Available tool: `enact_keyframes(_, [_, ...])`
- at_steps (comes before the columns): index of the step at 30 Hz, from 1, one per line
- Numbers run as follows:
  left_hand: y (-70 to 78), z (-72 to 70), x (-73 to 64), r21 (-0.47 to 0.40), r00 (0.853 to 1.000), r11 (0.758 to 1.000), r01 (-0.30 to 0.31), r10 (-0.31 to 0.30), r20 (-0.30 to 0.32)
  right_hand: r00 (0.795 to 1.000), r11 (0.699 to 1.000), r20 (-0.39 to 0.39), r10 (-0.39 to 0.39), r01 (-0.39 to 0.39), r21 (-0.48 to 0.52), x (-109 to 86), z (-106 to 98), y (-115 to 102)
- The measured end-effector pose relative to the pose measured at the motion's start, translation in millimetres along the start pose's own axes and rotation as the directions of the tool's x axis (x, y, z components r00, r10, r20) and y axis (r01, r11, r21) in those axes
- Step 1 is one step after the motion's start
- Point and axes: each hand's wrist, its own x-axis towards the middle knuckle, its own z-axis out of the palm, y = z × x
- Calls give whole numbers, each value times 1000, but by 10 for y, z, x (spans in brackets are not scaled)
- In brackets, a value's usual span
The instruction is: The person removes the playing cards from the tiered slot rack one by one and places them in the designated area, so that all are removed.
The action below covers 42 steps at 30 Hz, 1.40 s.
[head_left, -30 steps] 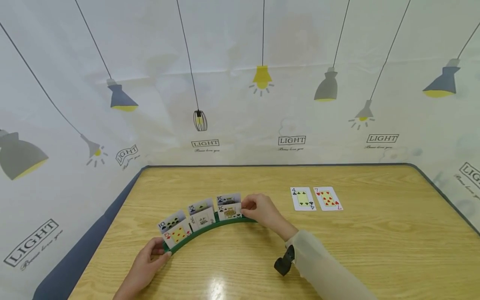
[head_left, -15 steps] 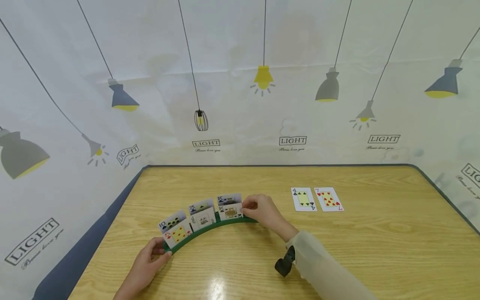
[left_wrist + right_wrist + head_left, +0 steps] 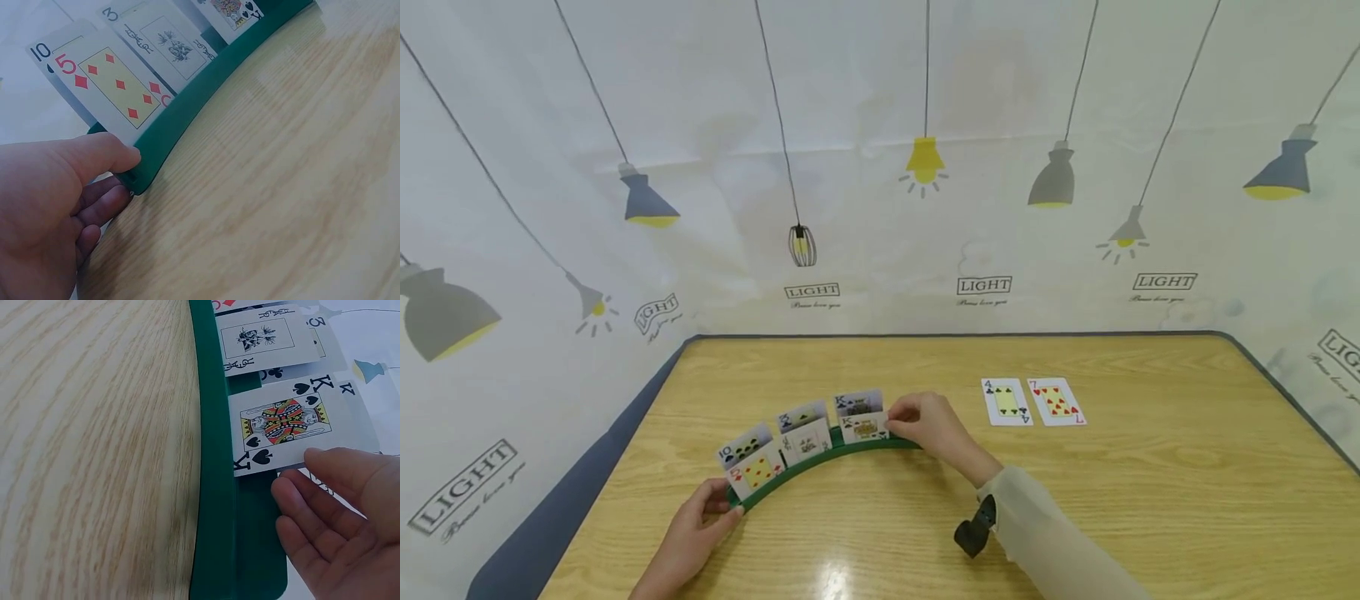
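A curved green card holder (image 3: pixel 820 459) stands on the table with playing cards in two rows. Its left end is pinched by my left hand (image 3: pixel 688 533), thumb on the front face and fingers behind. In the front row are the five of diamonds (image 3: pixel 112 87), a joker (image 3: pixel 806 441) and the king of spades (image 3: pixel 284 422). My right hand (image 3: pixel 936 429) pinches the king of spades at its right edge, thumb in front. Behind stand a ten (image 3: pixel 747 446), a three of clubs (image 3: pixel 801 413) and another king (image 3: pixel 859 402), each partly hidden by the card before it.
The four of clubs (image 3: pixel 1007 402) and seven of hearts (image 3: pixel 1057 402) lie face up side by side, right of the holder. A patterned cloth (image 3: pixel 880 183) with printed lamps hangs behind the wooden table (image 3: pixel 1150 500). A black strap device (image 3: pixel 975 533) sits at my right wrist.
The king of spades and my right hand have shifted slightly to the right along the holder. My left hand keeps its grip; the other cards stay put.
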Motion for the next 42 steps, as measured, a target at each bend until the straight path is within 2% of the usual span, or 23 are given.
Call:
enact_keyframes(10, [-15,5,13,-14,1000,1000,6,-6,1,999,1000,-53,4,-3,25,-34,-45,12])
enact_keyframes(20, [-32,5,32,14,1000,1000,-1,1,9,994,1000,-106,-24,24,2,-109,-220,69])
enact_keyframes(29, [-41,14,42,16,1000,1000,12,-13,9,989,1000,-150,-6,5,-11,-214,-494,168])
enact_keyframes(42, [-38,16,39,13,1000,1000,13,-13,9,963,993,-265,43,-69,-92,-408,-1039,345])
